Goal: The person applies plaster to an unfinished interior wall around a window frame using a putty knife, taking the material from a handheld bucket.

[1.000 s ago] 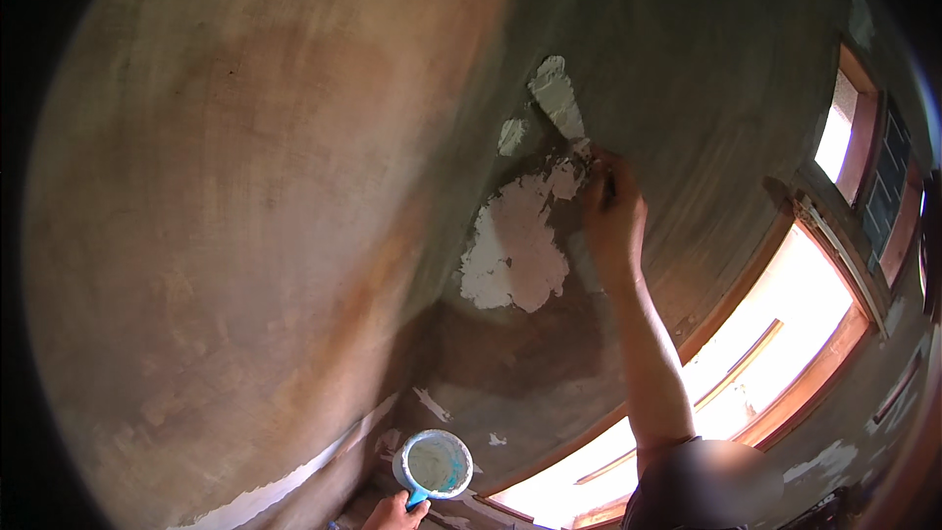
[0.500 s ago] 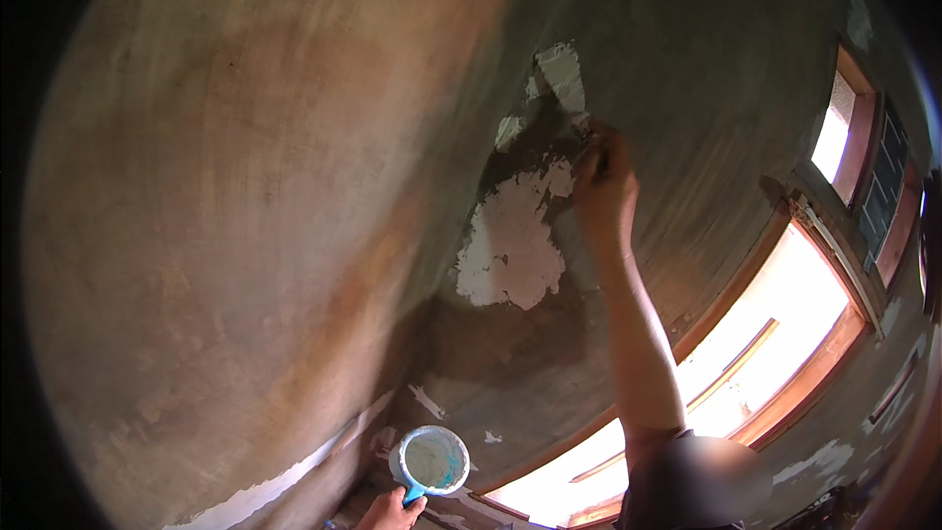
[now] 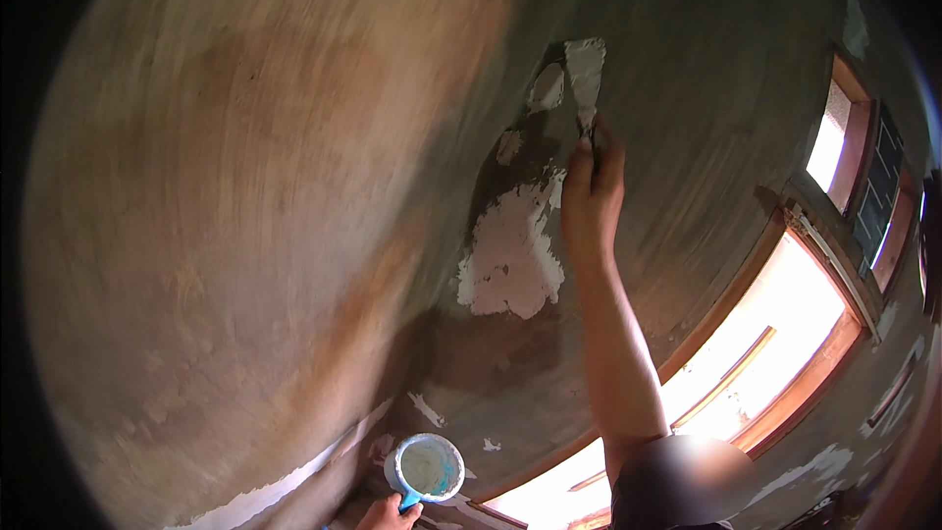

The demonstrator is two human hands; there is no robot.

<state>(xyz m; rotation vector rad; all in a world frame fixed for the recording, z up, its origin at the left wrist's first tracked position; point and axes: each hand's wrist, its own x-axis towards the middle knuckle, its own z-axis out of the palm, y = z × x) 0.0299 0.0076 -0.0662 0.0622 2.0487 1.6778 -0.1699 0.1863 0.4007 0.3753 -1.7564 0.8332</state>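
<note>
My right hand point(image 3: 592, 172) is closed round a putty knife, its pale, smeared blade point(image 3: 584, 74) raised against the dark plaster wall. Just left of the blade are small off-white filler patches point(image 3: 545, 88), and below them a larger ragged patch point(image 3: 505, 255), partly pinkish. At the bottom, my left hand point(image 3: 391, 515) grips the blue handle of a round pot point(image 3: 427, 469), which holds whitish paste with some turquoise smears on its inside. My right forearm crosses in front of the wall and a bright opening.
A wood-framed bright opening point(image 3: 805, 324) runs along the lower right, with smaller framed openings point(image 3: 829, 137) above it. A lighter brown wall point(image 3: 245, 216) fills the left side, with a white strip point(image 3: 260, 491) low along it. More white smears point(image 3: 824, 461) mark the wall at lower right.
The knife and my right hand have moved up and slightly leftward, the blade now standing more upright. My right forearm has shifted left. The pot in my left hand has moved only slightly.
</note>
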